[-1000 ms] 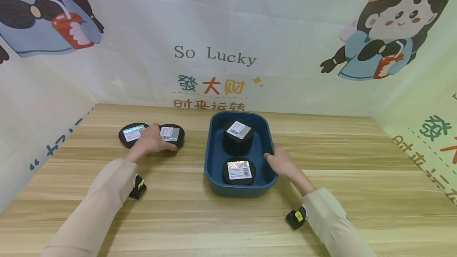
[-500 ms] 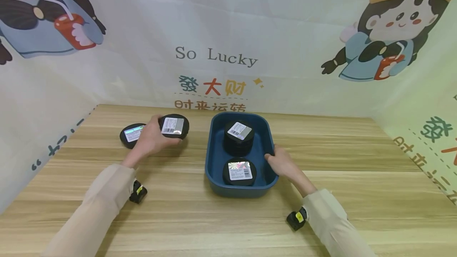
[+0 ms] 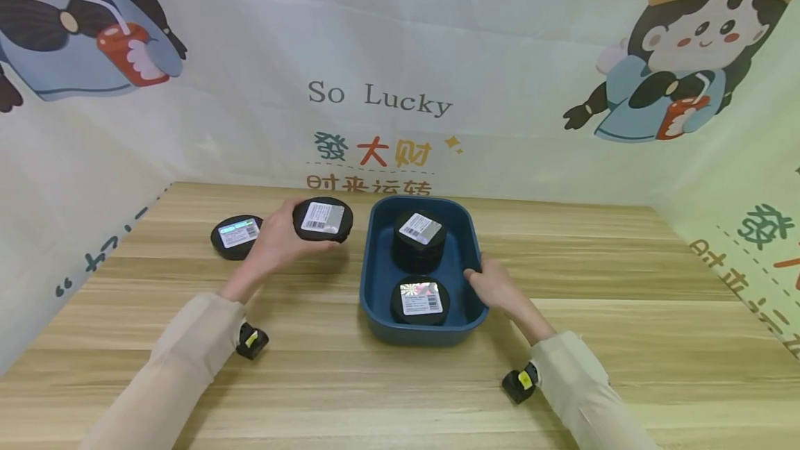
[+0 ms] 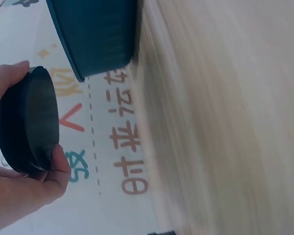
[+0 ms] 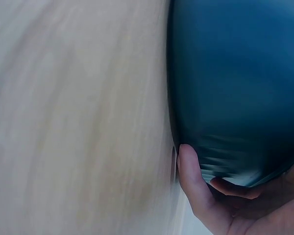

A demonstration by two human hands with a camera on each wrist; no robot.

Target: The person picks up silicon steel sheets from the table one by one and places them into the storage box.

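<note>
My left hand [image 3: 278, 240] holds a round black container [image 3: 323, 219] by its sides, thumb in front and fingers behind. This container, with a white and silver label on top, is raised above the table, just left of the blue bin [image 3: 419, 336]. In the left wrist view, the flat underside of the container [image 4: 43, 115] shows. My right hand [image 3: 494, 283] grips the bin's right wall, thumb over the rim; in the right wrist view its fingers lie against the outer wall [image 5: 235, 93]. Inside the bin stand a stack of black containers [image 3: 419, 248] at the back and another black container [image 3: 420, 302] in front.
One more labelled black container [image 3: 236, 237] lies on the wooden table [image 3: 350, 394], left of my left hand and partly hidden by it. A printed white cloth [image 3: 512, 89] hangs behind the table and along its sides.
My left hand has lifted the black container off the table and carried it to the right, toward the bin. The right hand and the bin have stayed in place.
</note>
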